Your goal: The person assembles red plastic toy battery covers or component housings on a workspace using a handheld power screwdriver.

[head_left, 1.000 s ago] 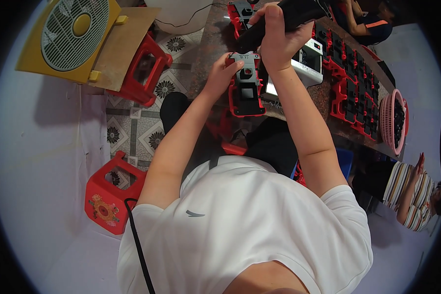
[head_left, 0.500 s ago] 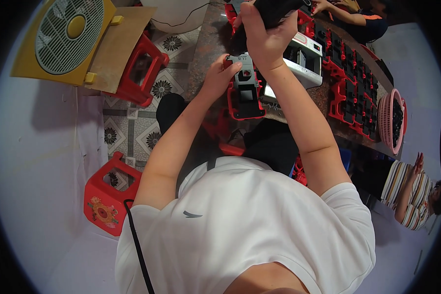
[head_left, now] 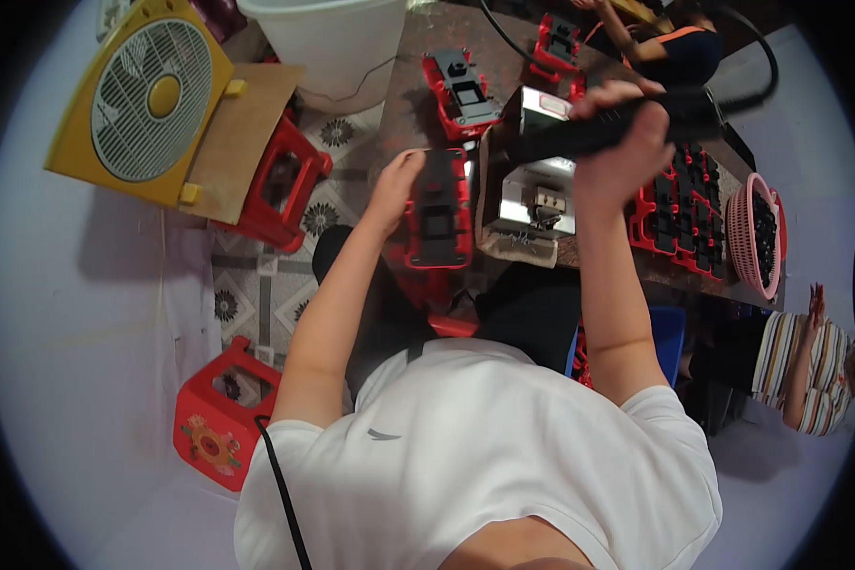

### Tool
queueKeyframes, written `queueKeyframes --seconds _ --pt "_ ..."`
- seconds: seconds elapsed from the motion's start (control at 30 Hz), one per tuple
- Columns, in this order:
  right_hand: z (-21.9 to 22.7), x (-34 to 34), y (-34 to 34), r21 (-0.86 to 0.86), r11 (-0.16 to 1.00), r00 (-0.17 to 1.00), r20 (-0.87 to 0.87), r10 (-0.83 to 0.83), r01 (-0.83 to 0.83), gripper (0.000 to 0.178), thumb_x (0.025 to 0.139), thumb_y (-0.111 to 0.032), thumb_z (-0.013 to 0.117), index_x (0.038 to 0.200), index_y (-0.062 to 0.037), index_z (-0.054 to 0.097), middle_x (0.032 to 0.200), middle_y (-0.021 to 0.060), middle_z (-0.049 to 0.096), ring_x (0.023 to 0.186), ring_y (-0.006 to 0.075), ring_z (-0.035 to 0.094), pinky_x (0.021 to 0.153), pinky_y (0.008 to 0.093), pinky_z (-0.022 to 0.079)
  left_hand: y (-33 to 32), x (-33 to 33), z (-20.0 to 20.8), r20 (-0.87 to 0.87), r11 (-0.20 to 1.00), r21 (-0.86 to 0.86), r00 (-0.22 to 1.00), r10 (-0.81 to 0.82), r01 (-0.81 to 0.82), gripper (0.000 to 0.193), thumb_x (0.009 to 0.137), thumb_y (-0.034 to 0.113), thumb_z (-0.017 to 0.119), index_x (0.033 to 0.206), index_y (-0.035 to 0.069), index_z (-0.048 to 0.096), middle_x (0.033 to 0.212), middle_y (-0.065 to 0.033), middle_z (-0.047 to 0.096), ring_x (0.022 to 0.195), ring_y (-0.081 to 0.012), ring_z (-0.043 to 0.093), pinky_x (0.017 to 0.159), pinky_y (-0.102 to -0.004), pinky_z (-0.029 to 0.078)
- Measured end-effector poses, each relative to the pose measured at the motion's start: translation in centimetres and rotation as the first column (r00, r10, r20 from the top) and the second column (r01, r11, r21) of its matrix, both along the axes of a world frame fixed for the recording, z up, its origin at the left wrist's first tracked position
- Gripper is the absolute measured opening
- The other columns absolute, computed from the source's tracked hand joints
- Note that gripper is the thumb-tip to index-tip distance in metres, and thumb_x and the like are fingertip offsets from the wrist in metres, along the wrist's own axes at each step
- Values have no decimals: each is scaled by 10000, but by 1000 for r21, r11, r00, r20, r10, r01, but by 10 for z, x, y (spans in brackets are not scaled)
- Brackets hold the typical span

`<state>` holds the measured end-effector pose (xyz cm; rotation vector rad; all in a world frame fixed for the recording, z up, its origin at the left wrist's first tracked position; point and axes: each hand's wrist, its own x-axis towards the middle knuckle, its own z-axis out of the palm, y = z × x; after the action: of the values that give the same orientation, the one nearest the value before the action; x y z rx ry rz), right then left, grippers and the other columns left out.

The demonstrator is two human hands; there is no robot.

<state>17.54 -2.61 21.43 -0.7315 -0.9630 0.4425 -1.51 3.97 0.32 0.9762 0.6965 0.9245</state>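
My left hand [head_left: 397, 193] is closed on the side of a red and black plastic housing [head_left: 439, 214], held at the near edge of the table with its dark face up. In my right hand [head_left: 622, 157] is a black electric screwdriver [head_left: 570, 139], with my fingers wrapped round its body. The tool lies nearly level, its tip end pointing left toward the housing but apart from it. A black cord loops from its right end. Beneath the screwdriver stands a white and silver metal box-shaped device [head_left: 534, 211], partly covered by the tool. My right hand is slightly blurred.
Another red housing with a grey and black top [head_left: 462, 87] lies beyond my left hand. Several assembled housings [head_left: 679, 214] stand in rows at right, beside a pink basket [head_left: 755, 233] of black parts. Two other people are nearby. A yellow fan [head_left: 147, 100] and red stools [head_left: 223, 418] are left.
My right hand has swung right and nearer with the screwdriver, away from the housing. My left hand holds a housing slightly nearer and left; a grey-topped one now shows on the table beyond.
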Motion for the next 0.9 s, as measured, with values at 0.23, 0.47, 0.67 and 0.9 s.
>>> queueKeyframes --seconds 0.23,0.47,0.67,0.9 --pt "-31 29 -93 -1 998 991 -120 65 -65 347 924 -280 579 1121 -43 419 797 119 557 641 197 563 563 334 501 30 6 53 185 977 -89 967 -178 196 368 991 328 484 1206 40 566 1022 -12 625 910 -92 591 821 -245 471" --pt "-67 36 -133 -229 972 987 -136 -80 48 310 927 -233 563 1123 -36 425 781 105 549 628 187 562 589 321 491 61 33 33 -163 958 129 959 -233 255 326 987 337 494 1107 55 604 943 31 610 843 -52 554 755 -220 441" --pt "-105 44 -146 -328 941 991 -75 -106 76 284 854 -145 655 1038 -31 471 723 62 562 605 133 558 577 267 474 50 23 61 -136 990 133 990 -25 43 311 984 312 478 1086 52 617 994 -21 633 873 -116 606 782 -273 490" --pt "-142 42 -146 -427 895 982 178 -59 131 557 726 -312 779 1127 -7 542 856 103 628 782 172 607 715 318 485 -75 40 246 369 981 -62 917 -150 186 423 963 405 465 1178 49 546 1067 -134 638 922 -284 647 834 -454 536"
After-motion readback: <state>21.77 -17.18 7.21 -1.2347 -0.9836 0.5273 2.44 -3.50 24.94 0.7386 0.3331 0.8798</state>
